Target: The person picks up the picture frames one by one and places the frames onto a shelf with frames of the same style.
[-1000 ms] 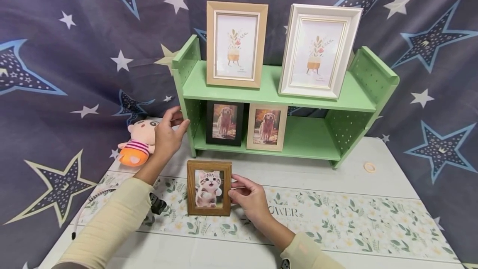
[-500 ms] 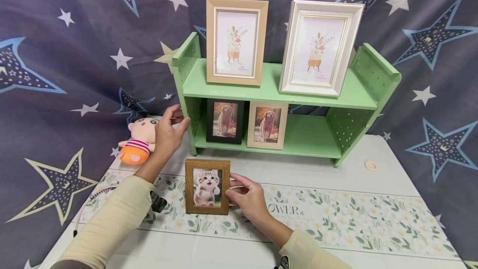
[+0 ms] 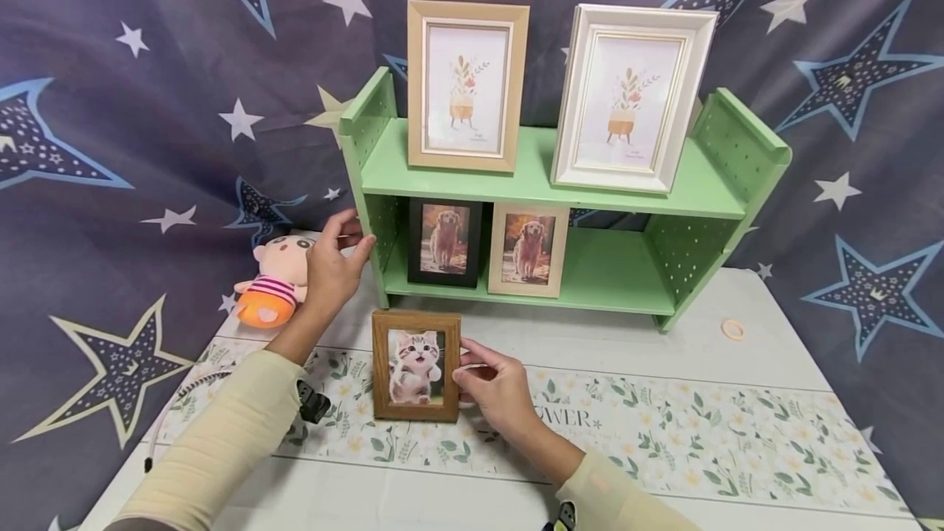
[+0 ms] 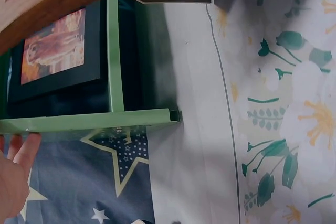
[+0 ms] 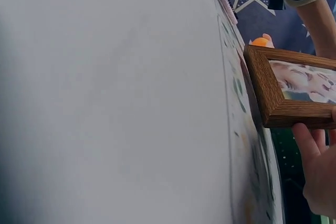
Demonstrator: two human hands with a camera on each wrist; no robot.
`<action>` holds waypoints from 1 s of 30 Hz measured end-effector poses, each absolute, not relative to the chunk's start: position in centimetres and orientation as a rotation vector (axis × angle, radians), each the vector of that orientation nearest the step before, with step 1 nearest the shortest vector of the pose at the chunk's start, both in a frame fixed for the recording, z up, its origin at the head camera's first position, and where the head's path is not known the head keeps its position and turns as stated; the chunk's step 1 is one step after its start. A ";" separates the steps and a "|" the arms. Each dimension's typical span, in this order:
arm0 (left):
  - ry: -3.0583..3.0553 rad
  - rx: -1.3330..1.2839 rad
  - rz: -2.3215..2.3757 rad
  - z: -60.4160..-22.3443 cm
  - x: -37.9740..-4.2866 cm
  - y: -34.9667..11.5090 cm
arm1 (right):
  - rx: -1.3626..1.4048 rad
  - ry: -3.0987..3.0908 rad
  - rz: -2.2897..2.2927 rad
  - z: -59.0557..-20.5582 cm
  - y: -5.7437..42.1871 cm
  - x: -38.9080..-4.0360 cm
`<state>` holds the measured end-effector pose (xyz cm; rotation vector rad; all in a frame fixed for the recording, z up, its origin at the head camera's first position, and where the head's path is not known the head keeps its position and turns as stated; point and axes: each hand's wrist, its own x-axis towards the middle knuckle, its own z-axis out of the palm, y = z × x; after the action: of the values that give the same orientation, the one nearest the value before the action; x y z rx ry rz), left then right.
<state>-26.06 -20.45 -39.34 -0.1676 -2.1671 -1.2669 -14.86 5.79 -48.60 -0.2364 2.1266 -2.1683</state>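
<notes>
My right hand (image 3: 509, 396) pinches the right edge of a brown wooden picture frame (image 3: 379, 367) with a kitten picture, in front of the shelf. The frame is held upright over the floral strip; whether its bottom touches the table I cannot tell. The same frame (image 5: 262, 90) shows in the right wrist view, gripped between thumb and fingers. My left hand (image 3: 335, 265) touches the outer left side of a green two-tier shelf (image 3: 612, 265). In the left wrist view, the left fingers (image 4: 27, 150) rest against the shelf's side panel (image 4: 94, 121).
Beige (image 3: 416, 88) and white (image 3: 568, 105) frames stand on the upper tier. Black (image 3: 413, 244) and pale wood (image 3: 560, 252) dog-picture frames stand on the lower tier. A plush doll (image 3: 269, 310) lies left of the shelf, a small ring (image 3: 723, 329) to its right.
The kitten frame has shifted slightly left, then back right and a little toward the shelf, with my right hand still gripping it. My left hand stays at the shelf's side.
</notes>
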 end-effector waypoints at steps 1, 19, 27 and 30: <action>-2.168 -0.165 -1.262 -39.3 -26.0 -20.5 | -0.232 2.123 -2.170 -48.5 6.0 -14.9; -2.163 -0.165 -1.269 -39.4 -26.2 -20.5 | -0.102 2.175 -2.223 -47.5 11.5 -16.2; -2.166 -0.171 -1.275 -39.4 -26.1 -20.5 | -0.054 2.212 -2.232 -46.8 14.1 -16.6; -2.173 -0.161 -1.258 -39.4 -26.1 -20.5 | -0.050 2.222 -2.240 -46.6 15.0 -16.9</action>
<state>-26.08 -20.50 -39.35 -0.1608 -2.1733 -1.2577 -16.86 14.98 -46.59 -0.0501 2.2218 -2.2400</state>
